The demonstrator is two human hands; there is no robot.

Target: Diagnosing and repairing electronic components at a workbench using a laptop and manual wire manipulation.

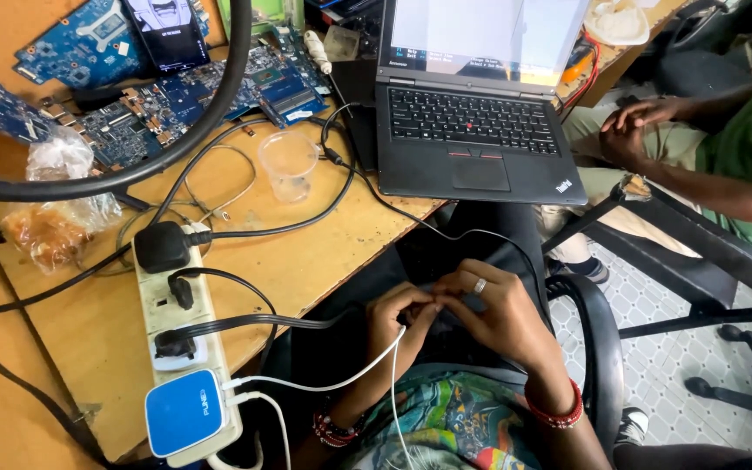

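My left hand [396, 322] and my right hand [500, 315] meet over my lap, fingertips pinched together on a small dark thing [435, 305] that I cannot make out. A white cable [341, 383] runs from a blue and white charger [184, 411] up to my left hand's fingers. A thin black cable [480, 233] also comes down from the desk toward my hands. My right hand wears a ring, and both wrists carry red bead bracelets.
An open black laptop [476, 113] stands on the wooden desk [298, 261]. A white power strip [171, 305] holds several black plugs. Blue circuit boards [176, 96], a clear plastic cup [289, 164] and a bagged snack [58, 218] lie nearby. Another person's clasped hands [633, 130] rest at the right.
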